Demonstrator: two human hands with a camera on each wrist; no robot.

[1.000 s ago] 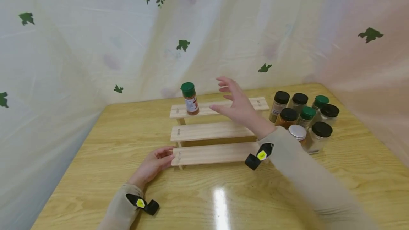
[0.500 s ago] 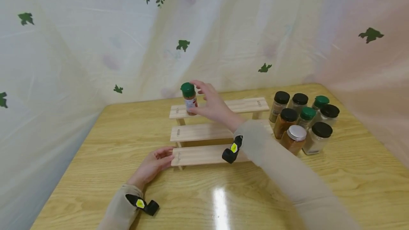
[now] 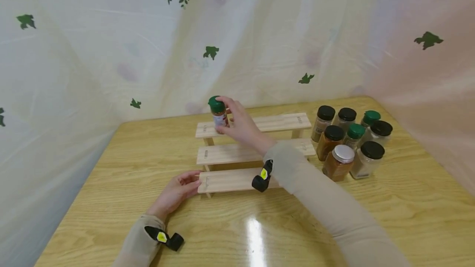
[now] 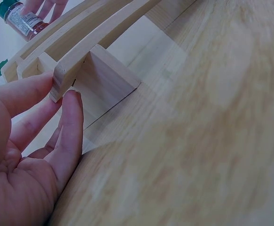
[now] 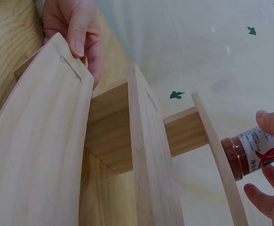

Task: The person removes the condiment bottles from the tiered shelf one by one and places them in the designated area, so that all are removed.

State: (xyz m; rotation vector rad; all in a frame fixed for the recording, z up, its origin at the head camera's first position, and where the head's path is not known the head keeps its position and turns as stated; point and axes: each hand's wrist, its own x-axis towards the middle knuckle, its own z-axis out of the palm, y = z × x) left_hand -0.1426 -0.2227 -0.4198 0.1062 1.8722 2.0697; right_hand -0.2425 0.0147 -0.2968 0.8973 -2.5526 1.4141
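Observation:
A three-step wooden spice rack (image 3: 237, 179) stands on the table. My left hand (image 3: 177, 192) holds the left end of its lowest step; in the left wrist view the thumb and fingers (image 4: 68, 136) pinch the board's end. On the left part of the top step stands a spice jar (image 3: 219, 119) upright, with a green lid, a printed label and reddish contents. My right hand (image 3: 243, 126) is around this jar from the right, with the thumb low at the label and fingers up by the lid. In the right wrist view the jar's base (image 5: 235, 159) meets the top board.
Several other spice jars (image 3: 339, 162) are grouped right of the rack, with black, green and silver lids. A pale curtain (image 3: 159, 52) with green leaf prints hangs behind the wooden table (image 3: 148, 143).
My right hand has moved left from over the top step to the green-lidded jar and closed its fingers around it. My left hand has stayed on the rack's lowest step.

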